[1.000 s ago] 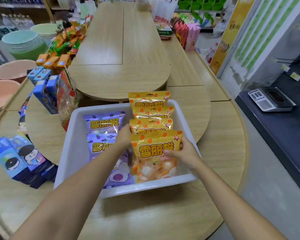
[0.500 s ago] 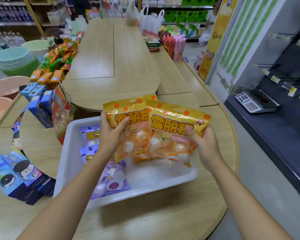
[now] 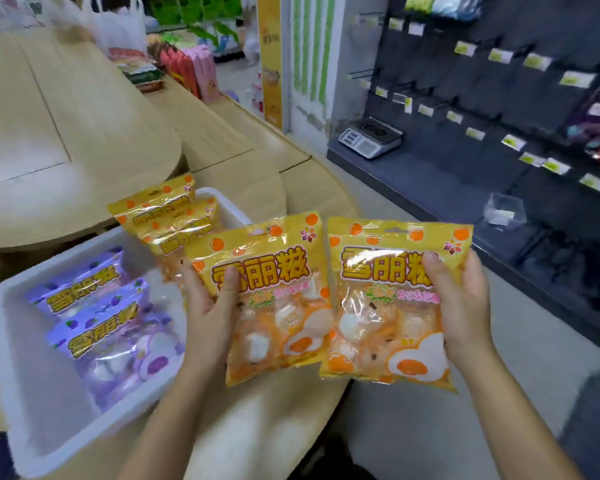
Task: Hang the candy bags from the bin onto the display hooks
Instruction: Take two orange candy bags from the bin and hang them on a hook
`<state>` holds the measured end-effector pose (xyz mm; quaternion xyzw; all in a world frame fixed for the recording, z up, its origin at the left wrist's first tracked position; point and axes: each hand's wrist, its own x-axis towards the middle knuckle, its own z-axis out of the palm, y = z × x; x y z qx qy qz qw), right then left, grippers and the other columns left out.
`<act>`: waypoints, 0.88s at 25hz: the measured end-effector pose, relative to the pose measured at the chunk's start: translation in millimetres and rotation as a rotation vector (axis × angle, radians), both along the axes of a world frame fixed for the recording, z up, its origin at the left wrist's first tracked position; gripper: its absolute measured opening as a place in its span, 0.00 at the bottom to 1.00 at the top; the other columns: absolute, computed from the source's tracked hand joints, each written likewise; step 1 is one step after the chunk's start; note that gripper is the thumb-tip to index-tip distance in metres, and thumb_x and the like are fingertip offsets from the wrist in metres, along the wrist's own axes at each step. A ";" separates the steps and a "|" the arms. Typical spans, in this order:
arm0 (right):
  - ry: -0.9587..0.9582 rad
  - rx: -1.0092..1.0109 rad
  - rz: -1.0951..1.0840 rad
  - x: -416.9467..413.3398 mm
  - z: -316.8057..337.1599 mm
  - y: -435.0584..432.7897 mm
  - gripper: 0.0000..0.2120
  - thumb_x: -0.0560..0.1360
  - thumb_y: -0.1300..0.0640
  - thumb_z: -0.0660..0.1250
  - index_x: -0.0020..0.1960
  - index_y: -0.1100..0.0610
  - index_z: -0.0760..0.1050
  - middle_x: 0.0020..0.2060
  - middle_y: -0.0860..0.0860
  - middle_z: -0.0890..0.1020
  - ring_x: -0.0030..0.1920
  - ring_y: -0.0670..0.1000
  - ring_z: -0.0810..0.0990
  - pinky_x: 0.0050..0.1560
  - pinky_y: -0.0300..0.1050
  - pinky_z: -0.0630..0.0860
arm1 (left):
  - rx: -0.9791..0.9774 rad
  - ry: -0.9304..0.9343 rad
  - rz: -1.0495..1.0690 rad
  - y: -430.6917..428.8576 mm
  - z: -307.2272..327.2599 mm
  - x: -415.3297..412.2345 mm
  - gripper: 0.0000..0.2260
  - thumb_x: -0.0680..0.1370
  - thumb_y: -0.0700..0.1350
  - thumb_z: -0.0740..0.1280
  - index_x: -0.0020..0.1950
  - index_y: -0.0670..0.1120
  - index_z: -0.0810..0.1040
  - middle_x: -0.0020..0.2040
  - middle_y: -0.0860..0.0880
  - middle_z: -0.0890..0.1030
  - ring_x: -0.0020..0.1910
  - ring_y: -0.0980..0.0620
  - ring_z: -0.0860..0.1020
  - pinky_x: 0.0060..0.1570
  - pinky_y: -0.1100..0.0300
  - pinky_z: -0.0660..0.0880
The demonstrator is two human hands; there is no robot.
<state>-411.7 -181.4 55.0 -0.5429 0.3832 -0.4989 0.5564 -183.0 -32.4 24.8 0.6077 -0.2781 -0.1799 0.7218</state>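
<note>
Item: two orange candy bags, one per grip, left hand (image 3: 210, 317) and right hand (image 3: 463, 306) closed on them; I held header holes upward for display hooks (image 3: 430, 105).

We see bright, even indoor light with glare on the glossy candy bags (image 3: 392, 299), motion blur smearing the white bin (image 3: 25, 393) and dark hook wall (image 3: 499, 98), and wide-angle bending at the edges.

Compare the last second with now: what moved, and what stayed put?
Both hands lifted orange candy bags out of the white bin; they now sit apart, one in the left hand, one in the right hand, turned toward the display hooks. The purple bags and remaining orange bags stayed in the bin.
</note>
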 end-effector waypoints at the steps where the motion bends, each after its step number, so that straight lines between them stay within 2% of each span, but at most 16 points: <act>1: 0.017 0.007 -0.039 -17.7 -3.2 0.4 0.07 0.75 0.51 0.68 0.53 0.45 0.76 0.49 0.47 0.86 0.48 0.49 0.85 0.44 0.43 0.81 | 0.033 -0.019 -0.034 -10.6 -5.6 -11.8 0.19 0.80 0.48 0.63 0.70 0.50 0.64 0.66 0.44 0.77 0.65 0.42 0.76 0.66 0.39 0.70; 2: 0.034 0.002 -0.088 -34.4 -5.4 -0.4 0.07 0.75 0.50 0.68 0.53 0.45 0.76 0.48 0.45 0.85 0.48 0.47 0.85 0.44 0.42 0.81 | 0.063 -0.062 -0.064 -22.8 -8.7 -24.4 0.19 0.79 0.50 0.63 0.69 0.50 0.65 0.63 0.49 0.79 0.63 0.48 0.77 0.66 0.45 0.72; 4: 0.085 -0.043 -0.196 -64.1 -7.5 -8.7 0.05 0.75 0.50 0.68 0.50 0.45 0.75 0.44 0.39 0.85 0.44 0.40 0.83 0.40 0.32 0.77 | 0.093 -0.138 -0.117 -51.8 -13.1 -48.3 0.15 0.78 0.53 0.63 0.63 0.55 0.68 0.53 0.63 0.81 0.53 0.63 0.79 0.56 0.63 0.75; 6: 0.128 -0.080 -0.278 -89.4 -8.5 -25.6 0.03 0.75 0.50 0.67 0.48 0.45 0.73 0.41 0.34 0.83 0.41 0.34 0.81 0.37 0.25 0.73 | 0.105 -0.181 -0.165 -85.8 -14.6 -69.0 0.11 0.78 0.54 0.64 0.59 0.55 0.68 0.47 0.69 0.81 0.46 0.70 0.79 0.47 0.74 0.73; 10: 0.140 -0.136 -0.441 -136.3 -9.2 -88.2 0.05 0.76 0.52 0.67 0.46 0.41 0.74 0.41 0.32 0.83 0.41 0.32 0.80 0.38 0.23 0.72 | 0.115 -0.219 -0.158 -174.9 -7.1 -111.7 0.13 0.77 0.61 0.63 0.55 0.56 0.68 0.46 0.61 0.79 0.43 0.74 0.77 0.42 0.74 0.72; 13: 0.134 -0.151 -0.490 -162.6 -2.9 -149.8 0.06 0.77 0.52 0.67 0.46 0.40 0.75 0.42 0.33 0.83 0.43 0.33 0.80 0.40 0.25 0.73 | 0.103 -0.212 -0.200 -245.4 -0.7 -138.8 0.07 0.77 0.57 0.64 0.52 0.58 0.71 0.46 0.61 0.79 0.43 0.73 0.77 0.41 0.77 0.70; 16: 0.176 -0.189 -0.482 -181.5 7.4 -215.6 0.05 0.76 0.51 0.66 0.47 0.40 0.75 0.42 0.33 0.83 0.43 0.33 0.80 0.40 0.25 0.73 | 0.095 -0.247 -0.186 -312.4 3.7 -156.0 0.06 0.79 0.52 0.65 0.53 0.53 0.72 0.43 0.64 0.79 0.41 0.73 0.77 0.39 0.79 0.69; 18: 0.183 -0.205 -0.477 -187.9 12.1 -256.7 0.06 0.77 0.52 0.66 0.46 0.40 0.75 0.41 0.32 0.82 0.42 0.33 0.80 0.40 0.25 0.73 | 0.097 -0.209 -0.185 -351.4 5.7 -161.9 0.03 0.79 0.50 0.65 0.50 0.55 0.72 0.43 0.61 0.79 0.40 0.72 0.77 0.38 0.78 0.71; 22: 0.214 -0.222 -0.505 -185.5 7.7 -337.9 0.06 0.77 0.53 0.65 0.45 0.42 0.75 0.40 0.31 0.82 0.41 0.33 0.80 0.38 0.24 0.73 | 0.115 -0.180 -0.189 -434.6 2.3 -160.8 0.05 0.79 0.50 0.66 0.45 0.56 0.71 0.41 0.57 0.79 0.37 0.71 0.77 0.38 0.75 0.72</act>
